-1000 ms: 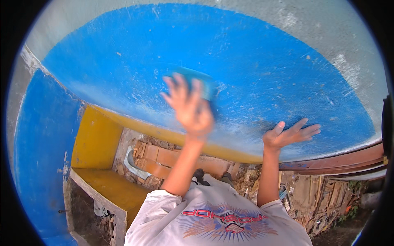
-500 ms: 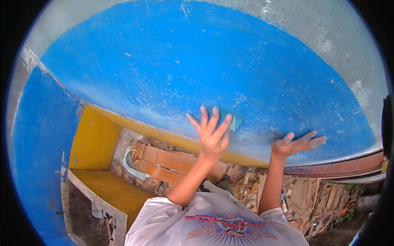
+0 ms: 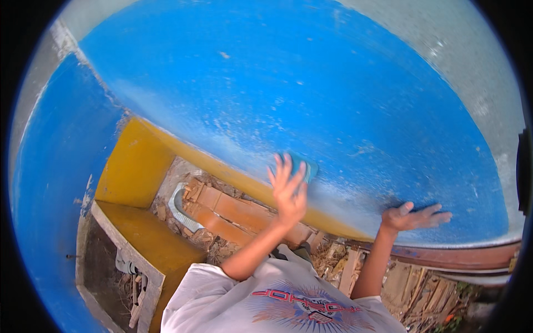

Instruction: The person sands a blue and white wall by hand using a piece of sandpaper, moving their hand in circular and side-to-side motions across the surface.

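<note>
Against the lower part of a blue painted wall [image 3: 266, 72], my left hand [image 3: 290, 197] presses a teal sheet of sandpaper [image 3: 310, 170]. Its fingers are stretched and slightly spread over the sheet, smeared a little by motion. The sheet sticks out past the fingertips on the right; the rest is hidden beneath the hand. Further right, my right hand [image 3: 416, 217] rests on the wall near its lower edge, fingers extended, with nothing seen in it. Whitish scuffs and dust mark the paint around both hands.
A yellow ledge and box-like recess [image 3: 139, 166] stand at the left, beside another blue wall [image 3: 50, 183]. Below lie orange-brown boards [image 3: 227, 213], a curved grey piece [image 3: 180, 208] and wood scraps [image 3: 422, 288]. A reddish beam [image 3: 461, 256] runs along the lower right.
My left hand and the sandpaper have shifted slightly down along the wall. The right hand stays spread on the wall. The whole view has tilted and shifted a little.
</note>
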Demonstrator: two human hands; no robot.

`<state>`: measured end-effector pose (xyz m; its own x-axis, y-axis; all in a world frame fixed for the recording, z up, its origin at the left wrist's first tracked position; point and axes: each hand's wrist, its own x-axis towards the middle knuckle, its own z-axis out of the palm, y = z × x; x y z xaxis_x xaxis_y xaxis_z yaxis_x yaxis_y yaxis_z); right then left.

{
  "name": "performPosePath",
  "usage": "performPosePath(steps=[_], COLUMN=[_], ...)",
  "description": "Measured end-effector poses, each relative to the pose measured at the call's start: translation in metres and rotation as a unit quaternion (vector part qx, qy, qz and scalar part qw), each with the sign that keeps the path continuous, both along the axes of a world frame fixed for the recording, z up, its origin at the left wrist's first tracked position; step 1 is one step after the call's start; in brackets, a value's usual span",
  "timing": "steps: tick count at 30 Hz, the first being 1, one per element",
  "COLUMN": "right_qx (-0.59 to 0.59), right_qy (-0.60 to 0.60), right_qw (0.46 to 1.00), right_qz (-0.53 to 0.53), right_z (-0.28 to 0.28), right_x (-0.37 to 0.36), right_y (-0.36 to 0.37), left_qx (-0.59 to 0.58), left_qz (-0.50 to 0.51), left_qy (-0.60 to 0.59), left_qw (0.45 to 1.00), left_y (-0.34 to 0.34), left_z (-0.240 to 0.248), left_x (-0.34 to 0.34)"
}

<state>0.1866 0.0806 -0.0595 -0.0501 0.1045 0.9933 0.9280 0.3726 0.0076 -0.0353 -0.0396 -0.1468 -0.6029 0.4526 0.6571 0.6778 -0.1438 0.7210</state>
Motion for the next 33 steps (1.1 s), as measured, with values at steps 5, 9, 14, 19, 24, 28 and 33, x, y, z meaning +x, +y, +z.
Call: performPosePath(steps=[5, 9, 14, 19, 24, 28, 33], right_qx=[-0.009, 0.014, 0.027, 0.015, 0.015, 0.011, -0.001], right_qy=[0.008, -0.007, -0.001, -0.012, -0.004, 0.006, 0.004], right_qw=[1.000, 1.000, 1.000, 1.000, 1.000, 1.000, 1.000], right_qz=[-0.021, 0.003, 0.014, -0.005, 0.007, -0.013, -0.015], right_z=[-0.014, -0.011, -0.006, -0.010, -0.008, -0.007, -0.010], right_x=[0.017, 0.013, 0.011, 0.016, 0.008, 0.015, 0.014], right_y=[0.003, 0.007, 0.008, 0.006, 0.006, 0.008, 0.003], left_qx=[0.104, 0.153, 0.086, 0.180, 0.126, 0.051, 0.178], left_qz=[0.084, 0.154, 0.059, 0.128, 0.097, 0.056, 0.179], left_qy=[-0.206, -0.104, -0.026, -0.245, 0.017, -0.021, -0.144], left_qw=[0.969, 0.971, 0.994, 0.944, 0.987, 0.997, 0.957], left_y=[0.013, 0.031, 0.012, 0.027, 0.028, 0.018, 0.017], left_z=[-0.006, 0.071, -0.021, 0.020, 0.088, -0.007, 0.067], left_x=[-0.062, -0.083, -0.018, -0.096, -0.063, -0.017, -0.143])
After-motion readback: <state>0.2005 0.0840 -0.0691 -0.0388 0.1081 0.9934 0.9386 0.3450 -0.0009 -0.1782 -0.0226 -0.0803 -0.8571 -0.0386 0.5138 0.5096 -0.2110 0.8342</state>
